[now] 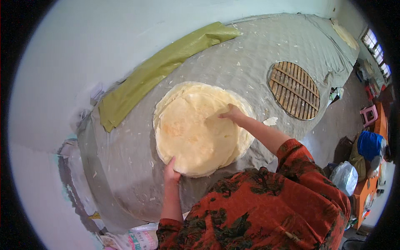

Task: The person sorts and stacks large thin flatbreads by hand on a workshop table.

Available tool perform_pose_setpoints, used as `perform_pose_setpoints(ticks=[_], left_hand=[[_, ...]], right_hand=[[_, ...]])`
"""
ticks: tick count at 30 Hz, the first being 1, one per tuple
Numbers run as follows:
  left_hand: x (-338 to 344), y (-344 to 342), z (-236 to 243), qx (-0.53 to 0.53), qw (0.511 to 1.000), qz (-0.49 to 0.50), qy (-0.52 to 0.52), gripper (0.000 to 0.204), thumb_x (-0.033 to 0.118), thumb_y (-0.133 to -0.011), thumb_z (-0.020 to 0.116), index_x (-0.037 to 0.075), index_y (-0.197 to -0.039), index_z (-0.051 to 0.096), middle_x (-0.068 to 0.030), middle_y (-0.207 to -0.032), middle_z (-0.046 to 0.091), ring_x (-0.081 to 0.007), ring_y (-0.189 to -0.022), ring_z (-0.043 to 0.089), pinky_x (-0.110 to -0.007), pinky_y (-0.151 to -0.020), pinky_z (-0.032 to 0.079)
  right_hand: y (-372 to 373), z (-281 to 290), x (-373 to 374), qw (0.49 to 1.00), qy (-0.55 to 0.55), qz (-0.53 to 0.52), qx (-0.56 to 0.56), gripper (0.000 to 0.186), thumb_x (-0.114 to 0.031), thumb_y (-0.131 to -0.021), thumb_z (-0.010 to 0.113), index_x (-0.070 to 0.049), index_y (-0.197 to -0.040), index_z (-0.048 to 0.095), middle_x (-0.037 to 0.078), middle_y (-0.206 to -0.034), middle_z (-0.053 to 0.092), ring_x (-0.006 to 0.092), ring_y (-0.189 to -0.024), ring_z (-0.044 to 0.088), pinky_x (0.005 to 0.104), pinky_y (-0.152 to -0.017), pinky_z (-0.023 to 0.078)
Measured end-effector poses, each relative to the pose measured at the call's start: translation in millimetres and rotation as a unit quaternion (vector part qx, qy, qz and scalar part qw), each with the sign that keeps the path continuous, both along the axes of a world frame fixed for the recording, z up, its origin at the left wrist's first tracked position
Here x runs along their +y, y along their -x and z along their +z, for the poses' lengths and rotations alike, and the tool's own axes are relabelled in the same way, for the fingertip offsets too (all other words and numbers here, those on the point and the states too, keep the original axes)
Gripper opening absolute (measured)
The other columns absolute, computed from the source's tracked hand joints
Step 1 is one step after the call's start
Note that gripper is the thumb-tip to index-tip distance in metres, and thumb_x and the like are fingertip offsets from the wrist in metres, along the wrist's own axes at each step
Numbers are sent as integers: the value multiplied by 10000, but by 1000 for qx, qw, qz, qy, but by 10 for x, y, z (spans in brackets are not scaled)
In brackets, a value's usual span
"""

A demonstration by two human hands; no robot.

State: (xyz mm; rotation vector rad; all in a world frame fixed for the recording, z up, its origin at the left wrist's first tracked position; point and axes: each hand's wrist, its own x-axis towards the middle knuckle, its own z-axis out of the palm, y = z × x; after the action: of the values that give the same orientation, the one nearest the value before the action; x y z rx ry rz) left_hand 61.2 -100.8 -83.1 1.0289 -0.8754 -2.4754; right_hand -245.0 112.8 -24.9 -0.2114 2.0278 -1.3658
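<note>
A stack of thin, round, pale-yellow flatbreads (193, 129) lies in front of me on a grey cloth-covered surface. The upper sheets sit shifted toward the lower left, so layered rims show at the top and right. At the near left edge, my left hand (171, 171) is closed on the flatbreads, thumb on top and fingers hidden beneath. Toward the upper right of the stack, my right hand (234, 114) holds the edge of the upper flatbread, its thumb lying over the sheet and its other fingers partly hidden.
A round wooden slatted board (294, 90) lies to the right on the grey cloth (250, 54). Along the wall stretches a folded olive-green sheet (162, 71). Pale flakes dot the cloth. Bags, a pink stool (369, 115) and orange furniture (361, 193) stand at far right.
</note>
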Motion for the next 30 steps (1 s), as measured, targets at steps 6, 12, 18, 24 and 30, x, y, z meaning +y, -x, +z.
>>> perform_pose_setpoints(ticks=[6, 12, 18, 24, 30], left_hand=[[7, -12, -31, -20, 997, -30, 73, 498, 142, -830, 551, -20, -1265, 372, -156, -1238, 476, -298, -1120, 482, -412, -957, 397], [-19, 4, -25, -4, 1000, -8, 13, 516, 11, -765, 584, 10, -1250, 406, -139, -1179, 510, -288, -1056, 519, -401, -893, 443], [-64, -63, -156, 15, 994, -52, 94, 524, 15, -770, 579, 16, -1261, 397, -141, -1190, 503, -285, -1063, 514, -400, -892, 443], [66, 1, 117, -24, 994, -57, 94, 489, 69, -793, 561, -44, -1242, 401, -155, -1201, 500, -281, -1074, 511, -394, -908, 432], [-52, -53, 271, -29, 998, -47, -29, 461, 83, -779, 553, -28, -1209, 430, -148, -1165, 523, -287, -1011, 553, -385, -886, 444]], right_hand=[[-98, -25, 75, 953, -138, -4, 270, 531, -263, -638, 761, 14, -1023, 523, 190, -941, 601, 295, -891, 593, 386, -753, 479], [100, -66, 49, 979, -160, 17, 129, 532, -292, -622, 771, 27, -979, 538, 168, -905, 605, 274, -786, 609, 384, -616, 492], [-18, -25, -9, 973, -173, 8, 152, 568, -256, -629, 766, -27, -1069, 490, 155, -950, 593, 287, -834, 594, 406, -671, 491], [-298, 119, 57, 966, -144, -33, 211, 664, -245, -627, 754, -91, -1174, 412, 181, -1032, 565, 348, -970, 543, 426, -830, 438], [-474, 275, 282, 872, -111, 68, 472, 735, -267, -628, 740, -77, -1237, 376, 183, -1224, 448, 333, -1122, 447, 416, -868, 425]])
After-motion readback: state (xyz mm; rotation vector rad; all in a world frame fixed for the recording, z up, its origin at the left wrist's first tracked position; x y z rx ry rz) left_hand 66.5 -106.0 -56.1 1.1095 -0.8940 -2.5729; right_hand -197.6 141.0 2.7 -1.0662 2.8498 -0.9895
